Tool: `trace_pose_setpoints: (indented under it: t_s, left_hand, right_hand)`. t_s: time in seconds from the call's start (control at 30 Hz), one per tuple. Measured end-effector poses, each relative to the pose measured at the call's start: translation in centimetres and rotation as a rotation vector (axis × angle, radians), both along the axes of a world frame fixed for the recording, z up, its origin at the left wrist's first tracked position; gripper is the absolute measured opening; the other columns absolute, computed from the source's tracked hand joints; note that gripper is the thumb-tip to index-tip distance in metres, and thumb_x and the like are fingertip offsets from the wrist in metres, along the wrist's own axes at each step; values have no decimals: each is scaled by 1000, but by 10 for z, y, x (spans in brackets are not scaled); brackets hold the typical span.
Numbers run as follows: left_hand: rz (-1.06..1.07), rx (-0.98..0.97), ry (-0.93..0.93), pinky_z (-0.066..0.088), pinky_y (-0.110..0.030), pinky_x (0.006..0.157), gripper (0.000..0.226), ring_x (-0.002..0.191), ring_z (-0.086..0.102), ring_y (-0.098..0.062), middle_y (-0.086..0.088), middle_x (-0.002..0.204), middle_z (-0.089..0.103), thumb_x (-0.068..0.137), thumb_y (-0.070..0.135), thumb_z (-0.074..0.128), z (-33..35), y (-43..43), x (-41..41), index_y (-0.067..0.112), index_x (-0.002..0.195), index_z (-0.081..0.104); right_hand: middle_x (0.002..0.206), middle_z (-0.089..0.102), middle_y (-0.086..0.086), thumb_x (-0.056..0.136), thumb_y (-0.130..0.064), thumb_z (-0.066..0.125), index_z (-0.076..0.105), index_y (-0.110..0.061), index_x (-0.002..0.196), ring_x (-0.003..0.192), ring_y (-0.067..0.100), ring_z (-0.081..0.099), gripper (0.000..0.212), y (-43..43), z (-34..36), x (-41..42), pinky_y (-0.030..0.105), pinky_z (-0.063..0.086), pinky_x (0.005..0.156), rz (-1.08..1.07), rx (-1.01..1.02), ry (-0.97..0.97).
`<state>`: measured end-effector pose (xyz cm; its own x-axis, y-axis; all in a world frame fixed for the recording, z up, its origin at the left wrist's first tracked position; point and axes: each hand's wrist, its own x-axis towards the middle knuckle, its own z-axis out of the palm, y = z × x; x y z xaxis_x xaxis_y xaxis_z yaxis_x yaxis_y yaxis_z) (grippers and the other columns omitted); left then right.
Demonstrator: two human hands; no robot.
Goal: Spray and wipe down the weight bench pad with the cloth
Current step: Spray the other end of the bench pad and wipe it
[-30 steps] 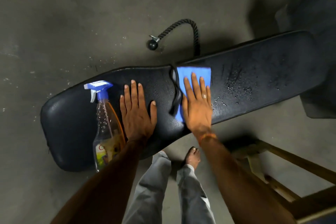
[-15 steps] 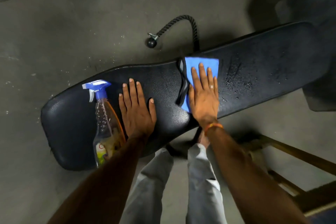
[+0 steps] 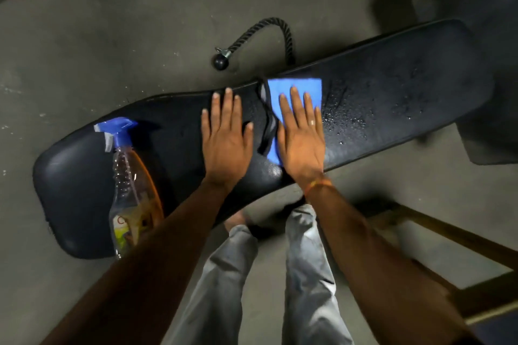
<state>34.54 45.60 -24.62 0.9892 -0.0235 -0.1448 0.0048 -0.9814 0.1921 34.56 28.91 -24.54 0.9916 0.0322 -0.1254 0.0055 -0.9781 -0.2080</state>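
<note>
1. Noted the spray bottle (image 3: 131,196) lying on its side across the left end of the weight bench pad (image 3: 73,176), trigger head toward the far edge. Probably parked there to free both hands while remaining within reach.
2. Saw the left hand (image 3: 225,143) flat on bare pad, fingers straight and spread, grasping nothing. Likely bracing the body and steadying the bench.
3. Saw the right hand (image 3: 301,140) just beside it, fingers straight, pressing the blue cloth (image 3: 314,87) onto the pad's middle rather than gripping it, presumably for broad contact.
4. Spotted spray droplets (image 3: 344,120) just right of the cloth, unwiped. Judged the wiping to be headed that way.
</note>
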Motion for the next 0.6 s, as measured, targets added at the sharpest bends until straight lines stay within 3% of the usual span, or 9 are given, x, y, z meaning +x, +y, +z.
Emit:
trace_pose_setpoints:
  t_s: [0.13, 0.27, 0.4, 0.6]
  left_hand:
    - [50, 11, 24, 7, -60, 125, 65, 158, 7, -21, 0, 171, 11, 104, 41, 29, -9, -41, 22, 14, 162, 17]
    - [56, 56, 0, 8, -61, 125, 66, 158, 7, -21, 0, 171, 10, 104, 41, 29, -15, -43, 18, 15, 162, 14]
    - [62, 75, -15, 7, -59, 125, 67, 159, 7, -20, -1, 171, 10, 103, 42, 29, -17, -44, 19, 15, 162, 14]
    - [70, 47, 22, 6, -60, 125, 67, 159, 4, -20, -2, 171, 7, 103, 41, 30, -10, -43, 21, 16, 163, 11]
  right_hand:
    - [172, 9, 1, 102, -32, 33, 17, -25, 163, 159, 26, 6, 63, -37, 6, -61, 50, 19, 127, 45, -54, 77]
    - [170, 20, 2, 101, -31, 39, 28, -24, 160, 158, 28, 14, 61, -45, -4, 7, 50, 18, 127, 29, -19, 8]
    - [170, 22, 2, 100, -34, 33, 32, -24, 159, 158, 28, 16, 60, -42, -9, 75, 49, 14, 128, -65, 27, 18]
    - [172, 12, 1, 102, -30, 42, 20, -25, 162, 159, 28, 7, 64, -74, 5, -29, 52, 16, 127, 41, -32, 67]
